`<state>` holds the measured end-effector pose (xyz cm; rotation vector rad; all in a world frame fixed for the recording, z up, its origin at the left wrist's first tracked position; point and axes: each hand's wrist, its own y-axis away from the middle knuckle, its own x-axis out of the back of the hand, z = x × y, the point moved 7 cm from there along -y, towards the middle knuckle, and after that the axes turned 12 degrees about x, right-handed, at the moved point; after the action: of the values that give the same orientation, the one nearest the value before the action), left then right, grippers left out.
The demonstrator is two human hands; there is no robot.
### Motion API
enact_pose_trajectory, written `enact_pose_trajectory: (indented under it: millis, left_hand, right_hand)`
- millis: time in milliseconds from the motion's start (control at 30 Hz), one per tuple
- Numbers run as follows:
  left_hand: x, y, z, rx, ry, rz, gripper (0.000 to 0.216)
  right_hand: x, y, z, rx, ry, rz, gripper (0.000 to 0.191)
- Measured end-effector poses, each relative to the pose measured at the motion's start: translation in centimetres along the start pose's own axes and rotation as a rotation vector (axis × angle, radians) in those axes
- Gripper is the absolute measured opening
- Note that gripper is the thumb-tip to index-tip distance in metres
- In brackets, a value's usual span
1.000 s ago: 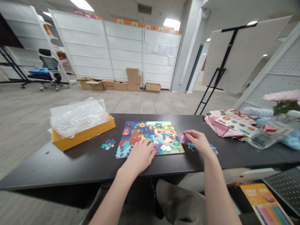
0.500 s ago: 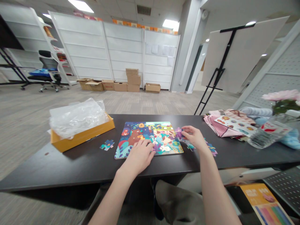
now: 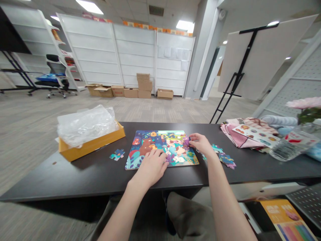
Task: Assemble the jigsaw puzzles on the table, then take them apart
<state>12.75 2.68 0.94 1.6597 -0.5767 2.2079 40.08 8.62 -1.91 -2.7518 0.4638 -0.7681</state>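
Note:
A colourful jigsaw puzzle [image 3: 150, 144] with animals lies in its board on the dark table. My left hand [image 3: 152, 164] rests on its lower middle, fingers laid over the picture and open. At the puzzle's right edge, my right hand [image 3: 200, 144] pinches a purple puzzle piece [image 3: 186, 142] over the picture. Whether that piece touches the board I cannot tell. Loose puzzle pieces [image 3: 227, 160] lie to the right of my right hand, partly hidden by my forearm. A small joined blue-green cluster [image 3: 117, 154] sits left of the board.
A yellow box [image 3: 92, 144] with clear plastic wrap [image 3: 85, 124] stands on the left of the table [image 3: 87, 177]. On the right are folded pink cloths [image 3: 233, 135], a sticker sheet [image 3: 254, 135] and a plastic bottle [image 3: 286, 145]. An orange package [image 3: 281, 212] lies below the table's right side.
My right hand has moved left with the purple piece, from beside the board to over its right edge. My left hand stays on the puzzle. The view has shifted slightly.

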Motion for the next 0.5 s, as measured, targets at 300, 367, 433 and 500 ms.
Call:
enact_pose_trajectory:
  millis: [300, 367, 433, 500]
  left_hand:
    - [0.23, 0.04, 0.14, 0.001, 0.006, -0.008, 0.027]
    - [0.23, 0.06, 0.17, -0.001, 0.004, -0.008, 0.027]
    - [0.17, 0.06, 0.16, -0.001, 0.003, -0.010, 0.027]
    - [0.11, 0.06, 0.12, 0.002, 0.003, -0.010, 0.027]
  right_hand:
    - [0.61, -0.18, 0.02, 0.078, 0.208, -0.066, 0.024]
    - [0.36, -0.18, -0.09, 0.100, 0.242, -0.090, 0.023]
    - [0.12, -0.08, -0.31, 0.124, 0.273, -0.113, 0.023]
    - [-0.03, 0.09, -0.69, 0.149, 0.305, -0.127, 0.023]
